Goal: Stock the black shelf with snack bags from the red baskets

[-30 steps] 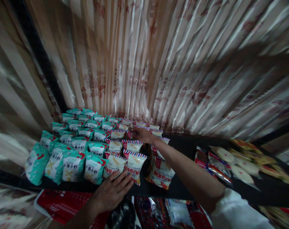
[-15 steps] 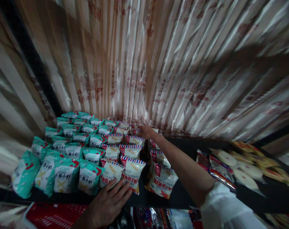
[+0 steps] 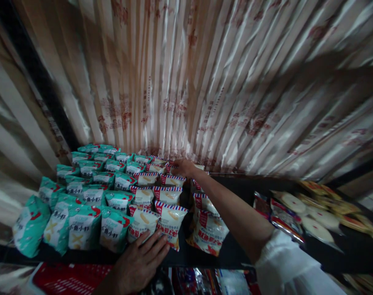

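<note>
My left hand (image 3: 145, 256) lies with fingers extended against the lower front of two white snack bags, one on the left (image 3: 142, 223) and one on the right (image 3: 171, 223). At the back of the white rows, my right hand (image 3: 185, 168) has its fingers bent over the top of a white snack bag (image 3: 170, 168) with a striped edge. That bag is partly hidden by the hand and the bags before it. Another short row of white bags (image 3: 208, 231) stands under my right forearm, with a gap to its left.
Rows of teal snack bags (image 3: 85, 225) fill the left of the black shelf (image 3: 235, 250). Flat packets (image 3: 317, 229) lie on the right. A wrinkled printed sheet (image 3: 186, 82) hangs behind. Below are a red basket (image 3: 72, 278) and more packets (image 3: 199, 280).
My right hand has shifted slightly left, and the bag top at its fingers has moved left too. My left hand stays at the front bags.
</note>
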Action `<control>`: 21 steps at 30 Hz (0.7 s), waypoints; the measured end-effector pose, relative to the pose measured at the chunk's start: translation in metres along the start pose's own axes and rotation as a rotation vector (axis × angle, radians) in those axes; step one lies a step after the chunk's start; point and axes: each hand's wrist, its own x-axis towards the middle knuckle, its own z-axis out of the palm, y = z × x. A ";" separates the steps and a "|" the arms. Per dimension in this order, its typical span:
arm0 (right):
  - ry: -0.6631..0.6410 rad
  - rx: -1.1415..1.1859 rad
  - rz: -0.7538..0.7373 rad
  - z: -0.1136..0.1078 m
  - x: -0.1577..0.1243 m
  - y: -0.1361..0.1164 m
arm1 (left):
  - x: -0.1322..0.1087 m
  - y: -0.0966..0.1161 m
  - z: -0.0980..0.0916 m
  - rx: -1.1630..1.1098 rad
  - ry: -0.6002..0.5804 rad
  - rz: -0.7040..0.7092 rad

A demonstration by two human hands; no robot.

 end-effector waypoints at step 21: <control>-0.012 -0.077 0.185 0.016 0.044 0.048 | 0.001 -0.001 0.016 0.053 0.156 0.007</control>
